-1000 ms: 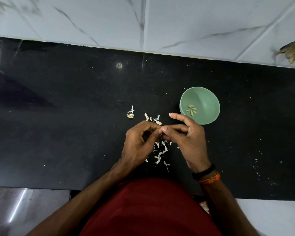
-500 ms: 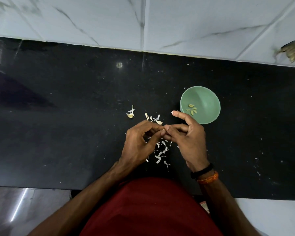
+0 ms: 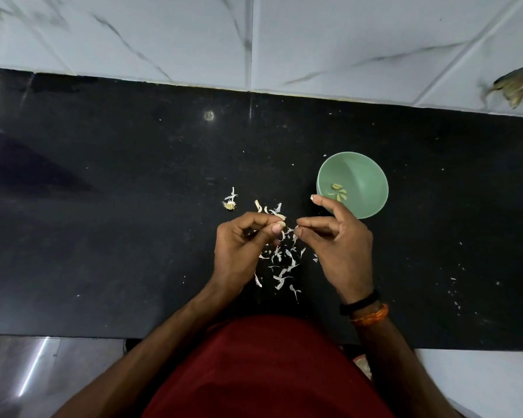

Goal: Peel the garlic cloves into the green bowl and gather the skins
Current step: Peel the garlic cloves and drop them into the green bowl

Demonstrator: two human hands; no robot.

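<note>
A green bowl (image 3: 363,176) stands on the black counter (image 3: 133,221) and holds several peeled garlic cloves (image 3: 338,191). My left hand (image 3: 242,251) has its fingers curled and pinches a small garlic clove (image 3: 280,217) between thumb and forefinger. A small gap away, my right hand (image 3: 341,245) pinches a thin strip of skin at its fingertips, index finger raised near the bowl's rim. White garlic skins (image 3: 281,263) lie scattered on the counter under and between both hands. A garlic root end (image 3: 230,203) with skin lies to the left.
A white marble-tiled wall (image 3: 254,40) runs behind the counter. A brownish object (image 3: 514,87) sits at the wall's far right. Small white flecks dot the counter at the right. The counter's front edge is just before my red shirt.
My hands, joined at the fingertips before, have drawn slightly apart, the right pulling away toward the bowl with a bit of skin. The bowl has not moved.
</note>
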